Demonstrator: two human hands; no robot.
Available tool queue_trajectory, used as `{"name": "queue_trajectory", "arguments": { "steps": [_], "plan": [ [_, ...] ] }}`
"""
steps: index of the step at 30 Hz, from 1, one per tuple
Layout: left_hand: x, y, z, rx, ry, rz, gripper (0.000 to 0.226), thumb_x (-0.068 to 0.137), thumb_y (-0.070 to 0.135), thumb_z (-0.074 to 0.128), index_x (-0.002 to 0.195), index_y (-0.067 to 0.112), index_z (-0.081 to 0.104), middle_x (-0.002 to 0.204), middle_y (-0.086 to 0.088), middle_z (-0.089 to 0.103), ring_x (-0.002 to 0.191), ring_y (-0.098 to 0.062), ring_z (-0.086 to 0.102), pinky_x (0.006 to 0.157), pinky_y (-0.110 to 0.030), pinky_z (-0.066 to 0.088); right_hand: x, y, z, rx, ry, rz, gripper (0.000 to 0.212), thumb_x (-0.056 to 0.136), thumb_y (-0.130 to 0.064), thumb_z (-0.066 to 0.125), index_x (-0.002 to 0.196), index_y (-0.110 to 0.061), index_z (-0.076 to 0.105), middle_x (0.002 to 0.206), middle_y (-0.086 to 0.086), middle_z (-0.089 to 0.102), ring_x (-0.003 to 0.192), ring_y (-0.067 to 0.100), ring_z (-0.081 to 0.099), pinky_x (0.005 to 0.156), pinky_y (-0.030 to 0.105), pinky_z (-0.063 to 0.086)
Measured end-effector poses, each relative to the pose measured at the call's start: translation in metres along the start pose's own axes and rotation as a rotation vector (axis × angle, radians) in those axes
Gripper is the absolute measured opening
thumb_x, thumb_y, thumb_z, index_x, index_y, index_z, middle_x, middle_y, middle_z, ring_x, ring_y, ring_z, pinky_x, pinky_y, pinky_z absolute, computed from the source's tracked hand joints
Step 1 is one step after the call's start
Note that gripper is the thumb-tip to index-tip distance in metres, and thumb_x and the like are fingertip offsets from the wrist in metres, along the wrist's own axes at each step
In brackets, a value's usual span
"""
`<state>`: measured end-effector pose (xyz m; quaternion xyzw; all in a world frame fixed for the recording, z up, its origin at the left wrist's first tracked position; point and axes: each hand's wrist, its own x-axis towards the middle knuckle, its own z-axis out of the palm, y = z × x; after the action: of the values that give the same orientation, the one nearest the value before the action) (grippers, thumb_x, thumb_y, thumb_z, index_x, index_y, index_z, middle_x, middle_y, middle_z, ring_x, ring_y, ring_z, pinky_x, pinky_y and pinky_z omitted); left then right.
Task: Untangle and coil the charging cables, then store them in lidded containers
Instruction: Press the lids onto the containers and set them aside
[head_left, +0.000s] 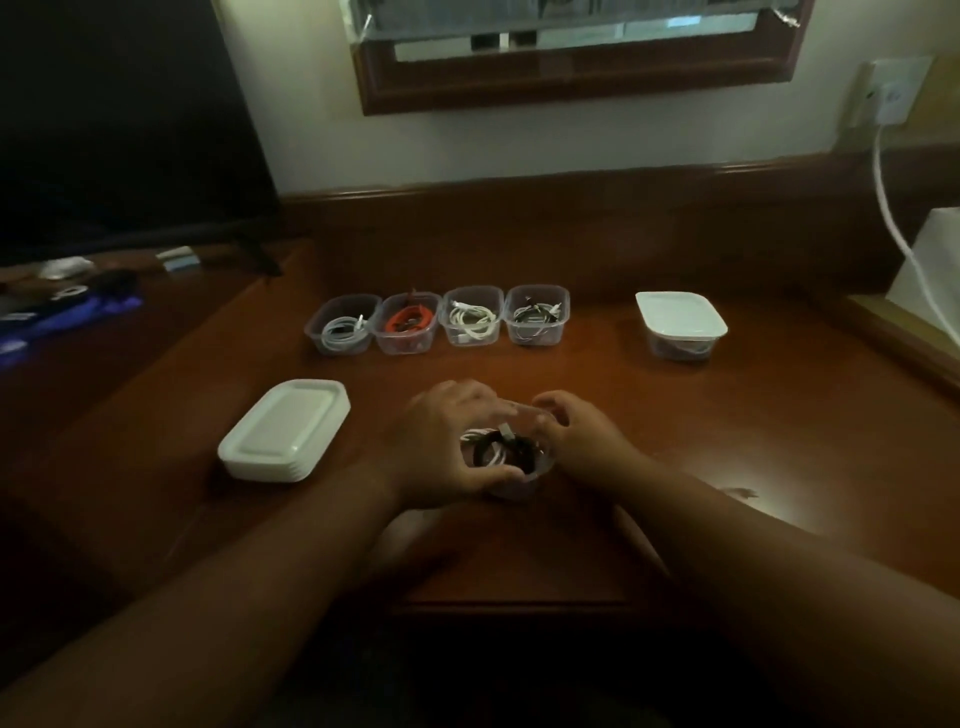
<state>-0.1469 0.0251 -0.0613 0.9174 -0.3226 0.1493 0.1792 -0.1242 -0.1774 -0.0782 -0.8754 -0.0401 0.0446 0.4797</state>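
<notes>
A clear plastic container (540, 470) sits on the wooden desk between my hands, holding a coiled black and white cable (501, 449). My left hand (441, 441) curls round the container's left side, thumb at the near rim. My right hand (576, 431) has its fingers curled at the right rim; whether it grips the rim I cannot tell. Behind stand several open containers in a row, each with a coiled cable: white (343, 325), orange (408, 322), white (472, 317), mixed (537, 314). A lidded container (680, 325) sits far right.
A stack of white lids (283, 431) lies at the left of the desk (779, 415). A dark screen (119, 130) with clutter under it fills the far left. A white cord (893, 223) hangs from a wall socket at the right, beside a white box.
</notes>
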Motion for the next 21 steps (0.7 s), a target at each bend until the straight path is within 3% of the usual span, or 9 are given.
{"name": "queue_trajectory", "arguments": {
  "steps": [2,5,9,13,16,18,19,21],
  "plan": [
    [-0.007,-0.012,-0.015,0.145,-0.246,-0.213,0.095,0.069,0.079,0.066,0.150,0.043,0.030,0.157,0.014,0.030,0.145,-0.013,0.025,0.116,-0.047,0.024,-0.005,-0.002,0.006,0.062,0.007,-0.009,0.038,0.103,-0.028,0.048,0.140,-0.023,0.047,0.136,0.005,0.055,0.116,0.020,0.057,0.091,0.037,0.055],
    [-0.019,-0.024,-0.019,0.170,-0.397,-0.344,0.104,0.070,0.083,0.060,0.154,0.047,0.011,0.164,0.015,0.016,0.151,-0.016,0.013,0.118,-0.050,0.015,-0.013,0.005,0.015,0.126,-0.004,-0.062,0.054,0.099,-0.043,0.051,0.148,-0.024,0.038,0.149,0.007,0.045,0.130,0.023,0.049,0.099,0.037,0.047],
    [-0.025,-0.021,-0.011,0.196,-0.277,-0.380,0.101,0.070,0.085,0.057,0.153,0.045,0.016,0.161,0.010,0.026,0.146,-0.021,0.025,0.114,-0.048,0.026,-0.020,0.011,0.016,0.087,-0.154,-0.143,0.106,0.071,-0.064,0.076,0.154,-0.028,0.021,0.155,0.004,0.038,0.129,0.016,0.045,0.100,0.032,0.043],
    [-0.026,-0.027,-0.021,0.050,-0.377,-0.400,0.108,0.063,0.081,0.069,0.152,0.049,0.017,0.162,0.011,0.023,0.148,-0.020,0.022,0.117,-0.046,0.029,-0.021,0.009,0.018,0.029,-0.190,-0.175,0.118,0.067,-0.044,0.086,0.157,-0.026,0.012,0.158,0.001,0.033,0.132,0.012,0.040,0.101,0.025,0.036],
    [-0.027,-0.039,-0.041,-0.230,-0.156,-0.512,0.087,0.074,0.069,0.071,0.149,0.040,0.036,0.154,0.008,0.038,0.138,-0.016,0.041,0.106,-0.036,0.040,-0.020,0.010,0.019,-0.052,-0.162,-0.186,0.119,0.067,-0.043,0.087,0.157,-0.024,0.012,0.159,0.001,0.032,0.139,0.017,0.039,0.104,0.026,0.035],
    [-0.027,-0.057,-0.056,-0.051,0.044,-0.645,0.068,0.085,0.058,0.068,0.142,0.026,0.050,0.145,-0.002,0.049,0.129,-0.021,0.051,0.101,-0.037,0.044,-0.020,0.009,0.020,-0.080,-0.146,-0.169,0.119,0.066,-0.046,0.087,0.157,-0.023,0.014,0.159,0.000,0.031,0.141,0.018,0.038,0.106,0.027,0.035],
    [-0.028,-0.069,-0.062,0.115,0.056,-0.711,0.060,0.088,0.053,0.066,0.137,0.021,0.056,0.141,-0.006,0.054,0.126,-0.024,0.053,0.101,-0.037,0.045,-0.020,0.009,0.021,-0.089,-0.138,-0.169,0.119,0.065,-0.047,0.086,0.157,-0.023,0.015,0.159,0.000,0.031,0.141,0.018,0.037,0.106,0.027,0.035],
    [-0.033,-0.086,-0.072,0.353,-0.073,-0.815,0.042,0.091,0.044,0.060,0.124,0.019,0.066,0.132,-0.008,0.061,0.119,-0.028,0.058,0.096,-0.037,0.047,-0.020,0.009,0.021,-0.103,-0.122,-0.174,0.119,0.064,-0.050,0.085,0.157,-0.023,0.017,0.159,-0.001,0.031,0.141,0.017,0.037,0.106,0.028,0.036]
  ]
}}
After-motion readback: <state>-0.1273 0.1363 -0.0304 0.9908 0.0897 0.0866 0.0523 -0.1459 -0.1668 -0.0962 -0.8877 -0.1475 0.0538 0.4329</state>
